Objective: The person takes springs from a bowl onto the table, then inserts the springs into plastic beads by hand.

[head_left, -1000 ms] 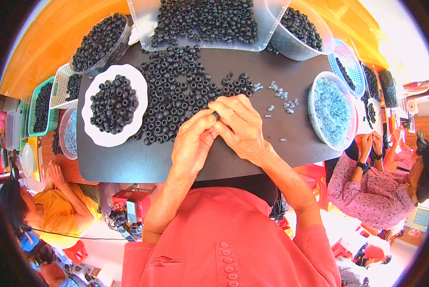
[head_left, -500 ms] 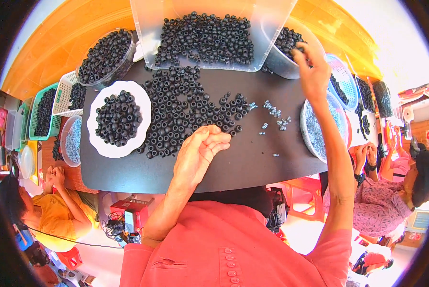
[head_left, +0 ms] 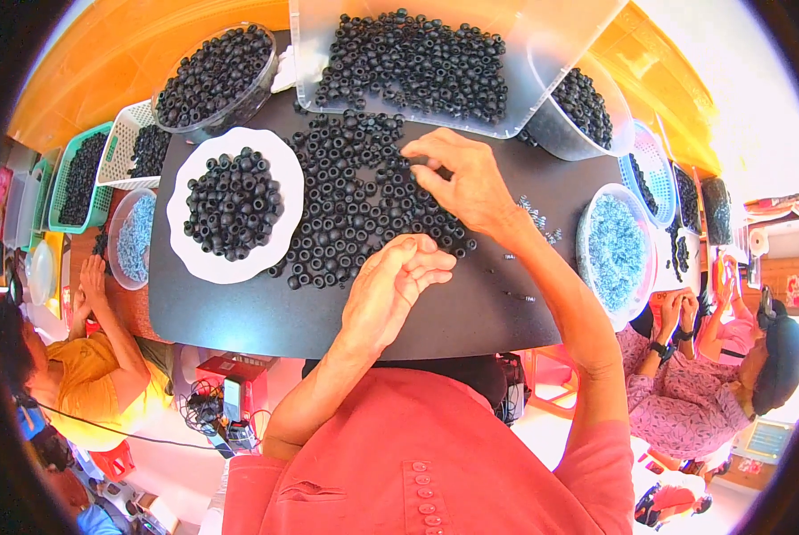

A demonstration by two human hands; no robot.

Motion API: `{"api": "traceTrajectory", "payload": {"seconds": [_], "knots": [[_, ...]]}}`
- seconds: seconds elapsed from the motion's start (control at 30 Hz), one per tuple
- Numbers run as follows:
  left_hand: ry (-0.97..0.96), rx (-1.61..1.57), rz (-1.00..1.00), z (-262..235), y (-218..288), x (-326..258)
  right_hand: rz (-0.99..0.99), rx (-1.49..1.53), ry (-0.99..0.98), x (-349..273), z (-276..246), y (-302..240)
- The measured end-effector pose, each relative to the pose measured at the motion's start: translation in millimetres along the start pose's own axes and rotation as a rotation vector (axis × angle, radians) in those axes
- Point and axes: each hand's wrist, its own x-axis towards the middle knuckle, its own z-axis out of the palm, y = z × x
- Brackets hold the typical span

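Note:
Black round pieces with holes, like large beads [head_left: 346, 192], lie in a loose pile across the dark table. Over the right part of this pile my right hand [head_left: 471, 183] pinches a small black bead [head_left: 434, 168] between thumb and fingertips. My left hand [head_left: 392, 290] is palm up at the near edge of the pile, its fingers curled together; whatever lies inside it is hidden. A white scalloped plate [head_left: 185, 241] heaped with black beads stands left of the pile. Small metal springs [head_left: 537, 218] are scattered to the right, partly behind my right forearm.
A clear bin [head_left: 520, 111] of beads lies tipped toward me at the back. Bead tubs stand left [head_left: 261, 94] and right [head_left: 620, 134] of it. A bowl of springs [head_left: 615, 254] stands at the right edge. People sit on both sides, one in yellow sleeves [head_left: 118, 383].
My right hand has come from the tub at the back right, leftward and nearer, to the bead pile. My left hand stays curled. The whole view has shifted slightly.

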Motion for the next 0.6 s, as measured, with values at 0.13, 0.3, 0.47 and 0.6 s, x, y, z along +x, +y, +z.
{"api": "traceTrajectory", "payload": {"seconds": [0.13, 0.3, 0.47, 0.6], "knots": [[0.005, -0.009, -0.019, -0.4, 1.1, -1.4, -0.226, -0.193, -0.087, 10.9, 16.8, 3.0], [-0.032, 0.017, -0.044, -3.9, 0.7, -1.0, 0.016, -0.085, -0.160, -2.9, 2.0, -1.1], [-0.008, 0.016, -0.051, -6.4, -2.0, -1.5, 0.090, -0.072, -0.040, 6.0, 6.0, -4.7], [-0.004, 0.010, -0.043, -4.6, -0.2, -1.1, -0.236, -0.220, 0.070, 29.2, 28.3, 8.1]]}}
